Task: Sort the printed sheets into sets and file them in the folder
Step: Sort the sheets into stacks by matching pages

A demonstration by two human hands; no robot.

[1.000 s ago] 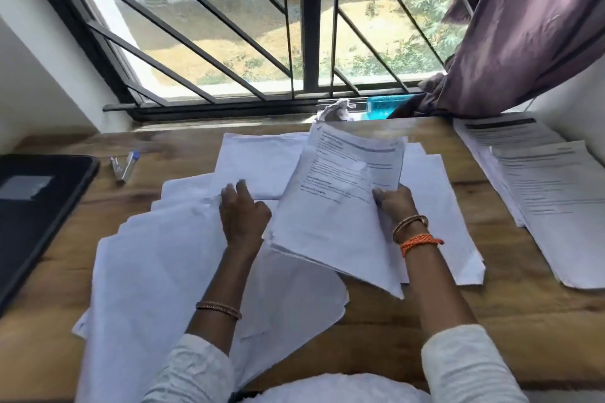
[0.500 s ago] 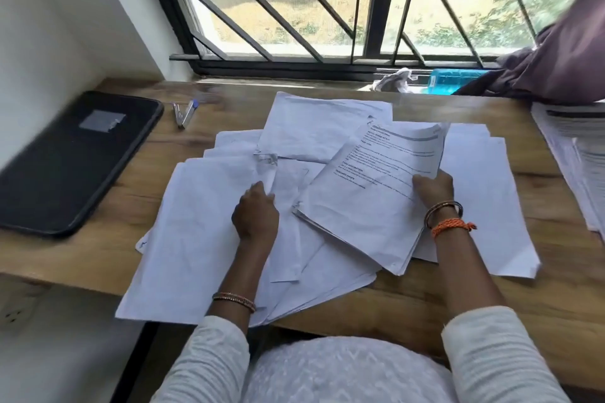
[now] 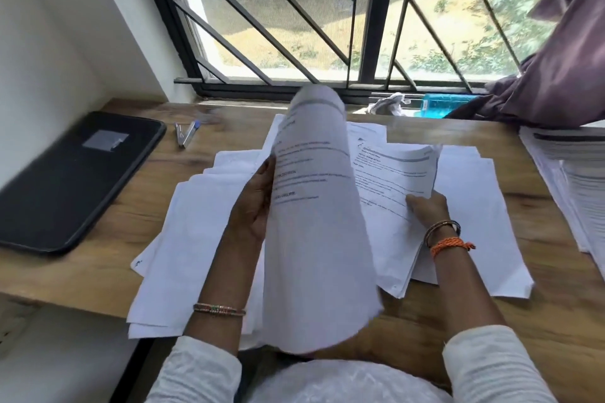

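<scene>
Left hand (image 3: pixel 253 203) grips a lifted sheet (image 3: pixel 314 222); right hand (image 3: pixel 425 206) pinches a stack (image 3: pixel 389 180). Loose sheets (image 3: pixel 183 239) remain unsorted; folder (image 3: pixel 72 180), far left, lies shut.

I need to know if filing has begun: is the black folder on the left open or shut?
Shut. The black folder lies flat on the desk, cover down, no sheets showing in it.
</scene>
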